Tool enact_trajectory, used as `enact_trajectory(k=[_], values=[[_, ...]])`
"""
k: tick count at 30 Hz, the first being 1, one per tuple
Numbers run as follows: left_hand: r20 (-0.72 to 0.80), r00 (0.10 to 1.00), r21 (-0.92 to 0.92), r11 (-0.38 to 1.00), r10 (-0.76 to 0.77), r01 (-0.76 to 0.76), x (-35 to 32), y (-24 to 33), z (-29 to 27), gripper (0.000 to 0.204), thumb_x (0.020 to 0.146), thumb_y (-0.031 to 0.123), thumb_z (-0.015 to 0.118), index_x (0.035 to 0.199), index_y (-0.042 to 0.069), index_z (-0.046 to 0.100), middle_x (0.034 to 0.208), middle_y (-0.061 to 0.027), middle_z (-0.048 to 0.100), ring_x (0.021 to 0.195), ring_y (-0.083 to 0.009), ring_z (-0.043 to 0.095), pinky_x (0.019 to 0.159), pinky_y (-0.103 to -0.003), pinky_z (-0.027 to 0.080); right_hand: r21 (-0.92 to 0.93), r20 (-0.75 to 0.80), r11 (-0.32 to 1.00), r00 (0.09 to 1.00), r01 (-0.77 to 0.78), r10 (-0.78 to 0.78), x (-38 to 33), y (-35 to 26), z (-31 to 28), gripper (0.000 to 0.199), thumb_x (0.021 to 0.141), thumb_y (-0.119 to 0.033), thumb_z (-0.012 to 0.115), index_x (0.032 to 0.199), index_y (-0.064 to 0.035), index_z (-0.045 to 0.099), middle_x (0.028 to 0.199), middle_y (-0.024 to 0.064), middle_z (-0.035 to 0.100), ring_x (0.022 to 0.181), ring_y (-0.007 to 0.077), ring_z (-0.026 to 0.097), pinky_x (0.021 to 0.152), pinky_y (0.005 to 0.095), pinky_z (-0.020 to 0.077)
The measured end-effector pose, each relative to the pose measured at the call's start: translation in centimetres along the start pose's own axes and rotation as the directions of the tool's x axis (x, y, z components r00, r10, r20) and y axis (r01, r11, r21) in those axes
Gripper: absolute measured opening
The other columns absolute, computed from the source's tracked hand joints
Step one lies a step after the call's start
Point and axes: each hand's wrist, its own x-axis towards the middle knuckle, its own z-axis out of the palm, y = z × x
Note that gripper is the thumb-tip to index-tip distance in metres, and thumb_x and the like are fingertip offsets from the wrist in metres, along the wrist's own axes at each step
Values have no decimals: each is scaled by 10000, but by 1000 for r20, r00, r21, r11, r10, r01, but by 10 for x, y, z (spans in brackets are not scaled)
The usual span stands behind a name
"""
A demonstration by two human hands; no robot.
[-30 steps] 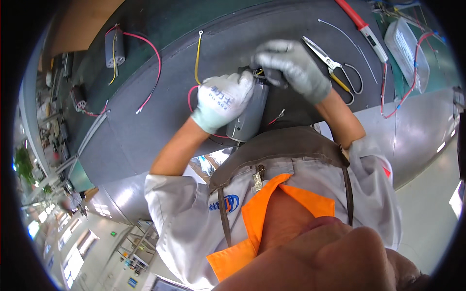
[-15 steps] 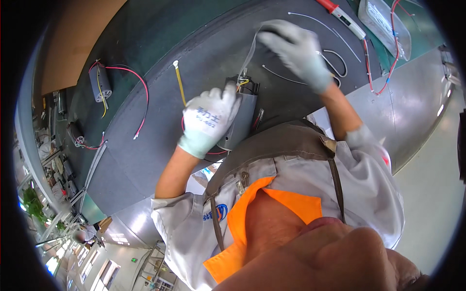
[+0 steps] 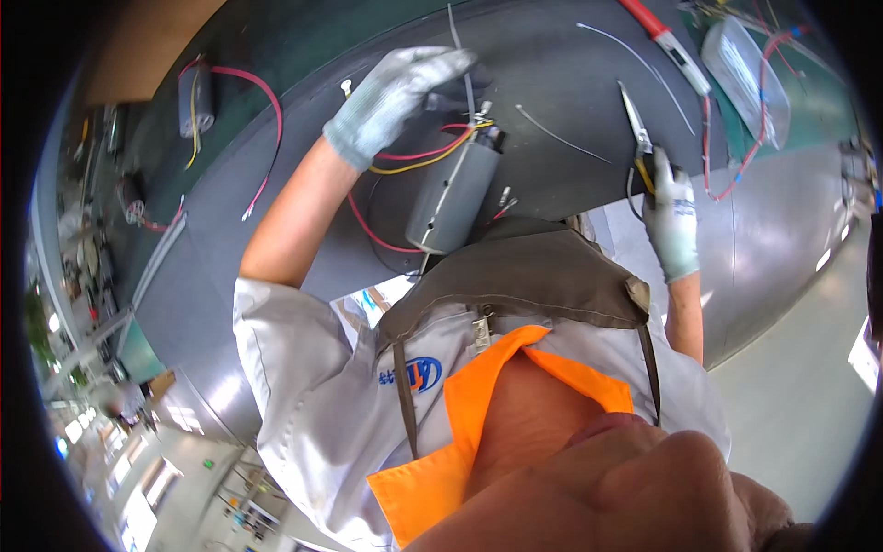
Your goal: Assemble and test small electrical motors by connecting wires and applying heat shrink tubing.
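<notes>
Head view: directed downward past a grey work shirt point(image 3: 308, 368) with an orange collar point(image 3: 497, 382).
Dark brown apron point(image 3: 520, 276): next to the near edge of the counter point(image 3: 308, 138), straps running back over the shirt.
Grey cylinder point(image 3: 463, 193): lying at the near edge of the dark counter, between the two hands; long axis slanting away and slightly rightward, wired end farthest off.
Red and yellow wires point(image 3: 414, 170): leaving the cylinder's far end and curving left, passing below the left hand.
Right hand point(image 3: 672, 210): gloved, well to the right of the cylinder, fingers wrapped about the handles of the scissors.
Scissors point(image 3: 634, 120): partly yellow at the handles, blades together and pointing away.
Left hand point(image 3: 395, 92): gloved, raised beyond and left of the cylinder, fingertips pinching the pale strip.
Pale strip point(image 3: 470, 97): rising from the wired end, crossed by the fingertips, free end projecting beyond.
Loose pale strip point(image 3: 556, 135): flat on the counter, between cylinder and scissors.
Two thin pale strips point(image 3: 625, 45): almost end to end, beyond the scissors.
Red-and-white pen-shaped tool point(image 3: 676, 57): at far right, with red cable trailing nearer.
Clear tray point(image 3: 747, 78): just right of the tool.
Second grey cylinder point(image 3: 195, 101): at far left, with red and yellow leads.
Brown panel point(image 3: 147, 46): past the second cylinder, partly cut off by the dark rim.
</notes>
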Motion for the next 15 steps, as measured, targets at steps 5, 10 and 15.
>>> enact_trajectory(k=[5,10,15], values=[[36,997,-467,883,62,-38,0,-16,-7,386,1019,275,573,1256,-27,613,1196,-173,677,1035,-264,683,921,-413,565,952,287,-48,936,-303,-204,24,33,-8,796,840,-93,760,1511,32,352,1373,210,545,1102,300,629,881,494,537],[-10,999,-554,832,34,-34,3,-27,-15,370,1034,257,538,1281,-12,597,1248,-195,646,1077,-290,666,945,-453,556,956,280,39,873,-289,-400,53,-41,14,819,930,-474,683,1497,30,376,1265,202,602,1100,301,638,882,444,536],[-11,1000,-576,817,27,-28,2,-26,-13,393,1042,263,520,1326,-4,573,1309,-200,618,1153,-319,637,997,-488,529,660,588,747,671,-75,-451,91,-99,-28,832,900,-567,670,1451,11,437,1142,195,669,1088,304,670,914,400,523]])
